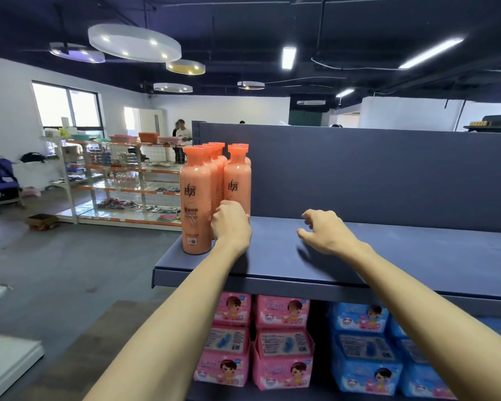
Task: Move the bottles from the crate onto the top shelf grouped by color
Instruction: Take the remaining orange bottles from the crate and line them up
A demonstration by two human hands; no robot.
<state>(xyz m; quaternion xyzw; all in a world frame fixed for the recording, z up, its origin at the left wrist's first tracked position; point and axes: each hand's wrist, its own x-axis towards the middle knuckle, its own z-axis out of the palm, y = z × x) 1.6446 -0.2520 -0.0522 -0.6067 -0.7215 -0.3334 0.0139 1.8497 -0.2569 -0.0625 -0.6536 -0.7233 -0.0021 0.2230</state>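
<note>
Forearms out over the top shelf (388,256): left hand (232,224) wraps an orange bottle (237,180) beside the orange group (197,198), right hand (327,231) loose, empty. Other colours seemingly not up yet.

a dark ceiling (243,24) carries round disc lamps (133,43) and bright strip lights (289,57). white walls (9,111) enclose the room, with a wide window (67,105) glowing at the left. the floor (70,261) is grey. a white wire rack (122,180) with orange shelf edges stands near the window, a blue chair (2,180) at far left, a cardboard box (42,221) beside the rack.
</note>
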